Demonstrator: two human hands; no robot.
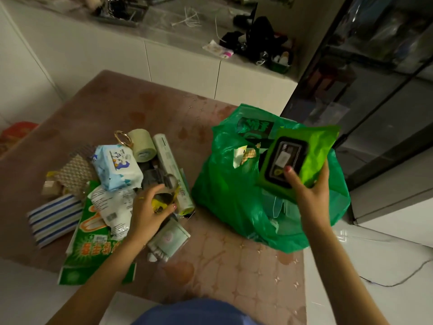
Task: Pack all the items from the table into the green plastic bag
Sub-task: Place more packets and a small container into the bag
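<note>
The green plastic bag (229,195) stands open on the right side of the table, with some items inside. My right hand (309,184) holds a lime-green wet wipes pack (314,151) with a black lid over the bag's mouth. My left hand (150,205) is closed around a small yellow-and-dark clear container (164,198) in the pile on the left. That pile includes a blue-white tissue pack (117,167), a pale green tape roll (143,145), a long white-green roll (173,170), a striped pack (52,218) and a green printed bag (91,252).
The brown table (234,261) has its front edge near me and white floor to the right. A white cabinet (182,64) with clutter on top stands behind the table. A dark glass cabinet (375,90) rises at the right, close to the bag.
</note>
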